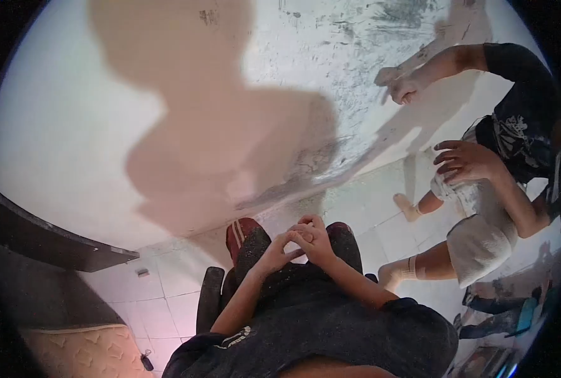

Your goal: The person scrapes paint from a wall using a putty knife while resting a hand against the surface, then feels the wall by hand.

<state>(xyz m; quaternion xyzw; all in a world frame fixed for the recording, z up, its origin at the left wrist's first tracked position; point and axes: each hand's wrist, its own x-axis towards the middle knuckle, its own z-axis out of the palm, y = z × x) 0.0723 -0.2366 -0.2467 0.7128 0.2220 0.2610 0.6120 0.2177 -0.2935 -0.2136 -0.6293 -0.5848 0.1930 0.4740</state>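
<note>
My left hand (pixel 280 249) and my right hand (pixel 316 243) meet over my lap, between my knees. Their fingers are bent and clasped against each other, with a small gap below the joined fingertips. No object shows between them. Under them are my dark, dust-flecked trousers with a red and white side stripe (pixel 235 238). A dark chair armrest (pixel 211 296) is beside my left forearm.
Ahead rises a pale wall (pixel 60 126) with dark scuffs and my shadow. At right, another person in a dark shirt (pixel 520 135) reaches toward the wall. A dark panel (pixel 53 230) and a patterned mattress (pixel 82 353) are at left. A small block (pixel 143 273) lies on the tiled floor (pixel 129 293).
</note>
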